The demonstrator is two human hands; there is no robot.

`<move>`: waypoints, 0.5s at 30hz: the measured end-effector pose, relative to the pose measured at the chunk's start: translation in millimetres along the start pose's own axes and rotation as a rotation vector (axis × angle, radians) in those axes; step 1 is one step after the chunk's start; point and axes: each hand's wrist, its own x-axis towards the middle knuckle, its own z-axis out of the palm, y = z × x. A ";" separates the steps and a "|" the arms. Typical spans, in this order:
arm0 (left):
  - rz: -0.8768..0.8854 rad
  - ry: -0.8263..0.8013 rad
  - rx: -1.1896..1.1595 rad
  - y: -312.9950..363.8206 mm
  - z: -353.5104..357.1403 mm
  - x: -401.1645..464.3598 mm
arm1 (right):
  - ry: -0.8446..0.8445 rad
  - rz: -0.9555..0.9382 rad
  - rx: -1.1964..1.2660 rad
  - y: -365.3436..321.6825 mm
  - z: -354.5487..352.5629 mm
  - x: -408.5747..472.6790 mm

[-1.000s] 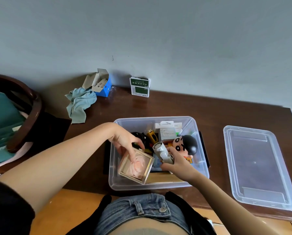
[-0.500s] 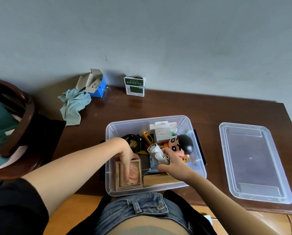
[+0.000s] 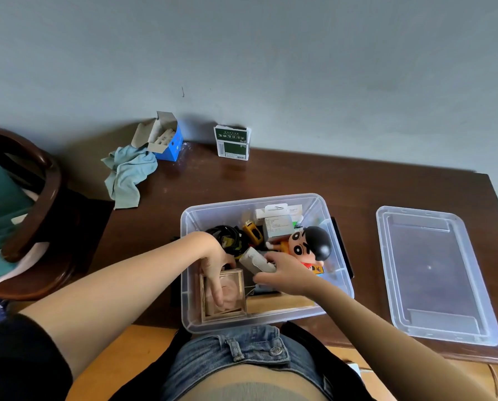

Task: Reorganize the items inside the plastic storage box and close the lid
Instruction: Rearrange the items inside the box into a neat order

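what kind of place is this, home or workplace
Most likely a room in a home, though that is a guess. A dark wooden table stands against a plain wall, a clear storage box on it holds household odds and ends such as a cartoon figure, and a crumpled cloth lies nearby.

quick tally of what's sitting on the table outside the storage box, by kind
Cardboard boxes: 2, the open blue box and the green and white box
Cloths: 1, the light blue cloth
Lids: 1, the clear lid
Total: 4
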 end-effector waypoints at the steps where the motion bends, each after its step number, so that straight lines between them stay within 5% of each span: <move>1: -0.006 -0.001 0.023 0.0 -0.6 0.4 | -0.029 0.015 -0.017 -3.9 2.6 6.6; 15: 0.100 -0.044 -0.037 -10.1 1.0 6.2 | -0.356 0.382 -0.081 -22.5 4.4 51.5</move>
